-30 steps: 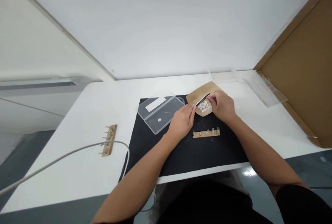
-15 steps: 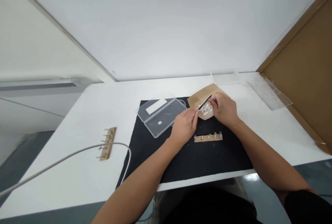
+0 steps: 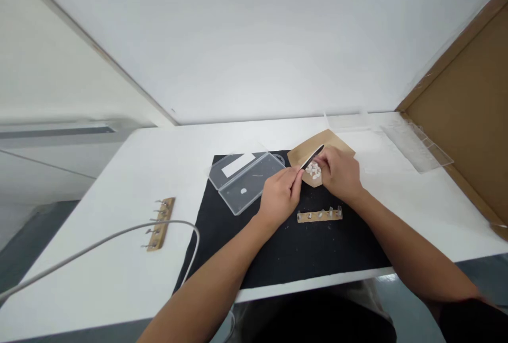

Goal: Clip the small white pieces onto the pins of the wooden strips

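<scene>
My left hand (image 3: pixel 281 190) is closed around one end of a narrow nail file (image 3: pixel 312 157), dark-faced with a pale edge, which slants up to the right. My right hand (image 3: pixel 340 171) is pinched beside the file's far end; anything between its fingertips is too small to make out. Beneath both hands lies a brown paper holder (image 3: pixel 305 149) with a heap of small white chips (image 3: pixel 313 170), like false nail tips. Nearer to me, a brown strip (image 3: pixel 319 216) carries several small clear upright pieces on the black mat (image 3: pixel 293 258).
Left of my hands an open clear plastic case (image 3: pixel 248 181) with a white label rests partly on the mat. A wooden strip with metal clips (image 3: pixel 161 225) lies on the white table at left, crossed by a grey cable (image 3: pixel 119 234). Clear plastic trays (image 3: pixel 416 147) stand back right.
The view has shifted slightly. My right hand has moved a little down along the file, its fingers still pinched. My left hand keeps its hold on the file.
</scene>
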`<act>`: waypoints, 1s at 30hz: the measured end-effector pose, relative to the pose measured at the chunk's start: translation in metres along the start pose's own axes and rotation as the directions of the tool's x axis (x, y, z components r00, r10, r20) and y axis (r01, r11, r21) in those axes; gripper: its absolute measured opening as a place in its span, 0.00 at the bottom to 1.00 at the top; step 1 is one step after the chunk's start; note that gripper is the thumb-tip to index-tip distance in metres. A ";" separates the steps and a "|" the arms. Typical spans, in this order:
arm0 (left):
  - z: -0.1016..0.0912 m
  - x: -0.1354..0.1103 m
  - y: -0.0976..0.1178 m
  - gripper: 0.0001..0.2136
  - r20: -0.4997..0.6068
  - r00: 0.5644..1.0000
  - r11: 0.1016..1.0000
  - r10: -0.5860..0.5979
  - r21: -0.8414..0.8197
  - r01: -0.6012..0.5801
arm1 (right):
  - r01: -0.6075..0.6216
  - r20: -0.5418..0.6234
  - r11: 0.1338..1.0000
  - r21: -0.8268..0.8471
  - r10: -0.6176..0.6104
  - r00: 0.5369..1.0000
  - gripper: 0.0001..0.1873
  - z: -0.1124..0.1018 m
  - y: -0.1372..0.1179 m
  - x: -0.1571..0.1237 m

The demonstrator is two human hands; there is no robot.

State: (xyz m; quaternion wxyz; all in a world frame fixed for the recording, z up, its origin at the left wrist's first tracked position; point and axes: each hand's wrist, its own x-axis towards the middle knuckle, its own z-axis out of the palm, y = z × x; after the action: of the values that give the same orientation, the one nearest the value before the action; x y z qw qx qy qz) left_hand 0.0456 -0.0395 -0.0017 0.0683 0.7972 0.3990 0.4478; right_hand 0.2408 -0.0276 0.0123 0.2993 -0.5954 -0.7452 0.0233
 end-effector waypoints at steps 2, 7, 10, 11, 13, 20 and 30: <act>-0.001 0.001 0.001 0.11 -0.011 1.000 1.000 0.007 0.005 -0.007 | 0.005 -0.032 1.000 0.013 -0.004 0.999 0.17 0.001 -0.001 0.000; -0.001 0.001 0.003 0.10 -0.007 1.000 1.000 0.015 0.002 -0.015 | 0.040 -0.097 0.999 -0.011 -0.041 0.994 0.17 0.001 -0.001 0.000; -0.001 0.000 0.003 0.10 -0.004 1.000 1.000 0.010 0.008 -0.009 | 0.045 -0.128 0.999 -0.015 -0.046 0.991 0.18 0.002 -0.003 -0.001; 0.000 0.000 0.003 0.10 -0.005 1.000 1.000 0.012 0.007 -0.012 | 0.079 -0.120 0.997 -0.021 -0.081 0.990 0.18 0.003 -0.004 -0.002; 0.000 0.000 0.002 0.10 -0.008 1.000 1.000 0.014 -0.003 -0.014 | 0.116 -0.150 0.992 -0.051 -0.123 0.981 0.20 0.006 -0.008 -0.003; 0.001 0.001 0.003 0.11 -0.015 1.000 1.000 -0.016 -0.013 0.016 | 0.087 -0.208 0.991 -0.103 -0.107 0.972 0.20 0.005 -0.012 -0.001; 0.001 0.000 0.006 0.11 -0.024 1.000 1.000 0.002 0.018 -0.001 | 0.102 -0.149 0.990 -0.092 -0.115 0.982 0.18 0.001 -0.008 0.000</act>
State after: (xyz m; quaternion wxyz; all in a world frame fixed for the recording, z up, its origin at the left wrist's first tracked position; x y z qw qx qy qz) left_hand 0.0500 -0.0425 0.0003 0.0559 0.7926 0.4034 0.4537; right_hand 0.2334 -0.0296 0.0141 0.3315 -0.5658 -0.7517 -0.0704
